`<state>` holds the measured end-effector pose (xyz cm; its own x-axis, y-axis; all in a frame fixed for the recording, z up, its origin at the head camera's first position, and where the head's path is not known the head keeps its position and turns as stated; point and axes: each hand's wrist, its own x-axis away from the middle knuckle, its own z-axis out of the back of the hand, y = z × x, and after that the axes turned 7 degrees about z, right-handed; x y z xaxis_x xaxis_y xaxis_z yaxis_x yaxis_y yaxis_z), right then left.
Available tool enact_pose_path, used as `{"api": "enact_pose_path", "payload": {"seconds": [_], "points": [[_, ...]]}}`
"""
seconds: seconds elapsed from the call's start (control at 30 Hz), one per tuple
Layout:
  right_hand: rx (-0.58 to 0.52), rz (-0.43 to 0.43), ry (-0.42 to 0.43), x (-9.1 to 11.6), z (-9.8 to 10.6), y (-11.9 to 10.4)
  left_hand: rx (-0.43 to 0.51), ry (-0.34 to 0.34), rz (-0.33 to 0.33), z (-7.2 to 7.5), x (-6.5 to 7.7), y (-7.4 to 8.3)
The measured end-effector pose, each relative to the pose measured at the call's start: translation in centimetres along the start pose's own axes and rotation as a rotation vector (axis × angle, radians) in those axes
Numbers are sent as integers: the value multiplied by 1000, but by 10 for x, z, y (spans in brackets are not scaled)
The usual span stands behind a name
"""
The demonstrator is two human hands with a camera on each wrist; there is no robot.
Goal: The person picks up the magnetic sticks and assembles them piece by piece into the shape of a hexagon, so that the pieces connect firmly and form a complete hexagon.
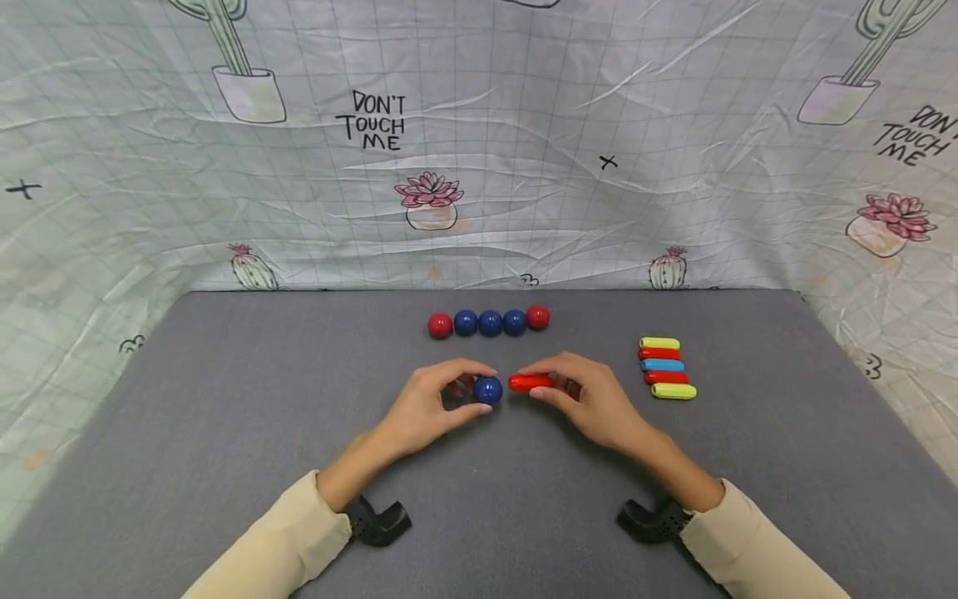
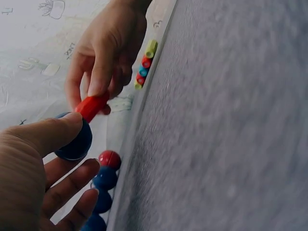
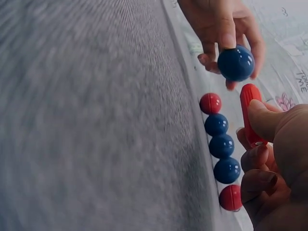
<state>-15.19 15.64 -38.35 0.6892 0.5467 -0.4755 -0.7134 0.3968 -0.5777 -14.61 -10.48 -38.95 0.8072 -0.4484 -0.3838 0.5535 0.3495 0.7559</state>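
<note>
Hanging behind the bench (image 1: 524,524), a cloth (image 1: 516,125) says "DON'T TOUCH ME". In front, the left hand (image 1: 428,403) pinches a blue ball (image 1: 489,390) in its fingers (image 1: 466,367); just beside, the right hand (image 1: 596,401) pinches a red stick (image 1: 526,383).

From the glossy blue ball (image 1: 488,390), the nearer stick (image 1: 527,383) at three o'clock is red, the row of balls (image 1: 490,323) at twelve red-blue-blue-blue-red, the farther sticks (image 1: 662,365) at three yellow-red-blue-red-yellow, the tabletop (image 1: 247,399) grey, the cloth (image 1: 524,200) pale, gridded, plant-printed.
</note>
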Motion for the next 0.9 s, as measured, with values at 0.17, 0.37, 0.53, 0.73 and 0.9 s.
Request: {"api": "enact_pose_path", "payload": {"seconds": [0.17,0.37,0.53,0.73,0.9], "points": [[-12,-16,-12,1,-3,-1,16,-1,11,-5,2,0],[-35,-21,-26,2,-5,-1,32,3,47,-6,3,-3],[-54,-12,-36,3,-8,0,22,-1,65,-6,5,-4],[-67,-44,-34,4,-9,0,15,-5,58,-7,5,-4],[-85,-74,-18,3,-10,-2,7,3,42,-8,5,-4]]}}
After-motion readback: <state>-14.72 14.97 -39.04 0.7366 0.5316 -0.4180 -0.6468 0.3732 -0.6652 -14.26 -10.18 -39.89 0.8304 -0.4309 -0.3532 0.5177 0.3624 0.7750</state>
